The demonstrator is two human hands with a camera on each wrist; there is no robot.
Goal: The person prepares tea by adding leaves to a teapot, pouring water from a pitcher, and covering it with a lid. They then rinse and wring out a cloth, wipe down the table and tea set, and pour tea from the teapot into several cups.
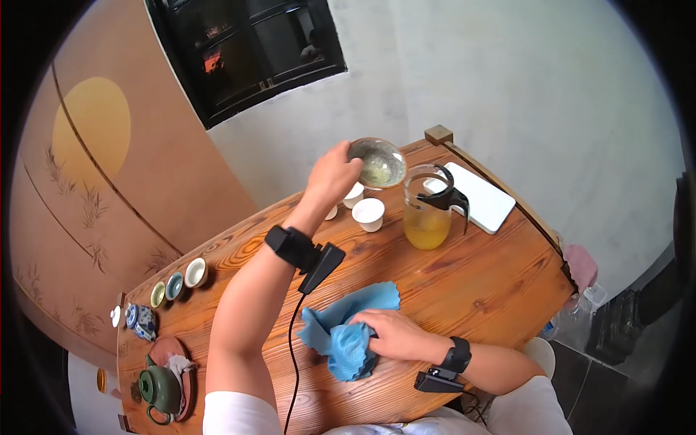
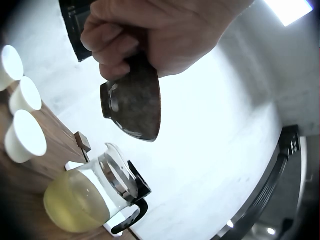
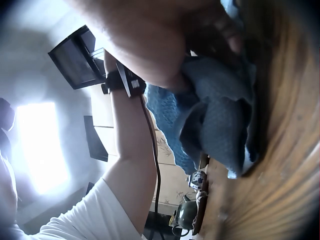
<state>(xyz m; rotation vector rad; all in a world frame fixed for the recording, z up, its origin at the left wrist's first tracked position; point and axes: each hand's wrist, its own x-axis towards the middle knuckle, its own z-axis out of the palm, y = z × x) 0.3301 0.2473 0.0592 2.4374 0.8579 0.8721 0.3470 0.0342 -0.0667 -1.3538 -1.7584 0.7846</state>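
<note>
My left hand grips a dark glazed tea bowl by its near side, raised above the far part of the table. The bowl's speckled grey-green inside faces me in the head view; in the left wrist view its dark outside shows, with curled fingers at the foot. Just right of it stands a glass pitcher with a black handle and yellow liquid inside. Two white cups sit below the bowl, a third partly hidden by the wrist. My right hand grips a bunched blue cloth on the tabletop.
A white flat tablet-like object lies behind the pitcher. Along the left edge are three small coloured cups, a blue-and-white pot and a green teapot. A black cable runs down from the left wrist camera across the wooden table.
</note>
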